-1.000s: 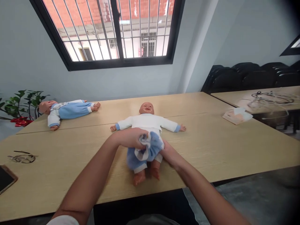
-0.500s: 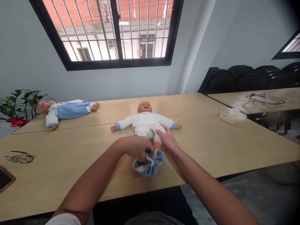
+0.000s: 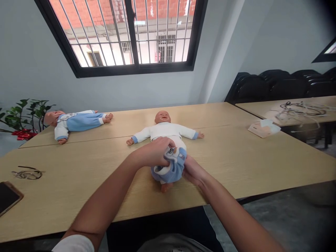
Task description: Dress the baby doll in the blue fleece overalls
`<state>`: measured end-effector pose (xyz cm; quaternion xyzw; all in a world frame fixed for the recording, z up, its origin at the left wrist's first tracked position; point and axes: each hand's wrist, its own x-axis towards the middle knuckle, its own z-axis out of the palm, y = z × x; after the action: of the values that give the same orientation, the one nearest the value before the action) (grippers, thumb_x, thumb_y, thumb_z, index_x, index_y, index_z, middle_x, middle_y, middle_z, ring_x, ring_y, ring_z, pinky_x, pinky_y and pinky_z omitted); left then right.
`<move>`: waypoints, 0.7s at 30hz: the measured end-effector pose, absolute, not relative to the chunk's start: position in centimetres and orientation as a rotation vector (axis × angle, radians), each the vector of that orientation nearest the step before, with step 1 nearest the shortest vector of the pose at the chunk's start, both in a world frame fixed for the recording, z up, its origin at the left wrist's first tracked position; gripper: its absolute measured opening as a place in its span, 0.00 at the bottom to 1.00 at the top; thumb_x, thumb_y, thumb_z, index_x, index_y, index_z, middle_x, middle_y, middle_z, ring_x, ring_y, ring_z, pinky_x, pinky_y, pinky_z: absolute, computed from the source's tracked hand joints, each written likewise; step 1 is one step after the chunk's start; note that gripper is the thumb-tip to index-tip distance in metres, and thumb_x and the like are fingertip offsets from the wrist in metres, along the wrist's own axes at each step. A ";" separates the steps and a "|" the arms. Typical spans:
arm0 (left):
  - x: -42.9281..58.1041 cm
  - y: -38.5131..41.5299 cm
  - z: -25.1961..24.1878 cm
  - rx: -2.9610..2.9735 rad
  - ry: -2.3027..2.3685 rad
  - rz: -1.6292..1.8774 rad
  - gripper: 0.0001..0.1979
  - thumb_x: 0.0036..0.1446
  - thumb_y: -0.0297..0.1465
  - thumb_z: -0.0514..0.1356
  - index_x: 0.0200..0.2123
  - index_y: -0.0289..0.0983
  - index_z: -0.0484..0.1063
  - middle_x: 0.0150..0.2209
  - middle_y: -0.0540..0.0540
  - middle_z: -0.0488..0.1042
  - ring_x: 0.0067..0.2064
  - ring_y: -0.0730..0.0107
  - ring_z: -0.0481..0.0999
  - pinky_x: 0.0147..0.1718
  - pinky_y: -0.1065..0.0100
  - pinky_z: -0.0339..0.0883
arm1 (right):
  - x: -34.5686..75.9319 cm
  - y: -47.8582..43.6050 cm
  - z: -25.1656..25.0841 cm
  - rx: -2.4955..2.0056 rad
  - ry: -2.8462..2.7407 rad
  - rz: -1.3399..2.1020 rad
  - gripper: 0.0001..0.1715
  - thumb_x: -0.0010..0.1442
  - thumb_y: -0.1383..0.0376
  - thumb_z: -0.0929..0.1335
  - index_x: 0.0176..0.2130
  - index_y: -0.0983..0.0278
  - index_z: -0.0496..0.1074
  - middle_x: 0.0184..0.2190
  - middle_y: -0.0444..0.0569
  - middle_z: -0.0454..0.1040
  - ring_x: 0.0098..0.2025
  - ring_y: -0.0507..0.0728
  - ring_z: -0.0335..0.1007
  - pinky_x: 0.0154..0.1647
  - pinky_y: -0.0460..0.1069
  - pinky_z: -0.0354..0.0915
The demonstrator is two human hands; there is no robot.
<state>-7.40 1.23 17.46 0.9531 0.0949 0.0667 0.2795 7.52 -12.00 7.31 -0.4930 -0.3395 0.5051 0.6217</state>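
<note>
A baby doll (image 3: 164,130) lies on its back on the table, head away from me, arms spread, in a white top with blue cuffs. Blue and white doll trousers (image 3: 172,168) are bunched around its legs, and one bare foot (image 3: 165,188) sticks out of them at the near end. My left hand (image 3: 159,152) is closed on the upper edge of the trousers, by a printed patch. At their right side, my right hand (image 3: 193,169) is closed on the cloth; its fingertips are partly hidden behind the trousers and the leg.
A second doll (image 3: 84,121) in blue and white clothes lies at the back left, near a potted plant (image 3: 25,115). Glasses (image 3: 27,173) and a phone (image 3: 9,197) are at the left. An opened packet (image 3: 264,128) lies to the right; cables (image 3: 304,108) cover part of another table.
The trousers have moved up the legs, away from me, with my left hand. My right hand has left the doll's thigh and come down to the trousers' side. A foot now shows below.
</note>
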 end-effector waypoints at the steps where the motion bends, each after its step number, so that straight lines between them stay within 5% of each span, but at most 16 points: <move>1: -7.6 1.0 17.5 2.638 0.289 0.281 0.27 0.44 0.27 0.68 0.50 0.38 0.67 0.49 0.42 0.72 0.50 0.53 0.71 0.45 0.61 0.67 | 7.6 -12.0 7.2 -1.131 -0.714 1.161 0.28 0.56 0.51 0.77 0.51 0.63 0.77 0.48 0.55 0.82 0.49 0.64 0.79 0.50 0.57 0.74; 6: -8.2 -1.0 17.6 2.854 0.355 0.366 0.10 0.51 0.22 0.62 0.34 0.39 0.66 0.38 0.45 0.72 0.41 0.59 0.70 0.38 0.62 0.65 | 7.4 -11.6 6.9 -1.099 -0.457 1.111 0.24 0.49 0.61 0.81 0.46 0.62 0.79 0.45 0.50 0.83 0.44 0.60 0.78 0.47 0.52 0.72; 10: -8.7 -1.8 16.1 2.724 0.283 0.485 0.11 0.54 0.17 0.58 0.26 0.38 0.66 0.31 0.48 0.72 0.34 0.66 0.70 0.32 0.66 0.62 | 6.8 -11.4 7.2 -1.045 -0.507 1.078 0.16 0.49 0.62 0.80 0.40 0.62 0.80 0.39 0.45 0.82 0.39 0.56 0.75 0.45 0.50 0.71; 16: -9.7 -1.6 12.4 2.462 0.188 0.922 0.07 0.61 0.21 0.59 0.36 0.39 0.73 0.37 0.48 0.77 0.40 0.66 0.76 0.42 0.64 0.70 | 6.2 -10.9 7.7 -0.947 -0.596 1.071 0.16 0.51 0.61 0.79 0.41 0.61 0.80 0.42 0.46 0.82 0.43 0.57 0.75 0.51 0.52 0.70; 21: -10.0 -1.8 10.8 2.510 0.077 0.950 0.05 0.63 0.30 0.63 0.42 0.40 0.73 0.40 0.47 0.79 0.44 0.63 0.77 0.48 0.60 0.71 | 6.0 -10.8 7.8 -0.992 -0.573 1.059 0.17 0.52 0.60 0.78 0.42 0.62 0.81 0.44 0.49 0.82 0.46 0.60 0.76 0.54 0.55 0.70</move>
<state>-9.99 -1.78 10.82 0.9106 0.0278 0.3446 0.2263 5.99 -10.77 7.82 -0.4473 -0.2585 0.4772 0.7109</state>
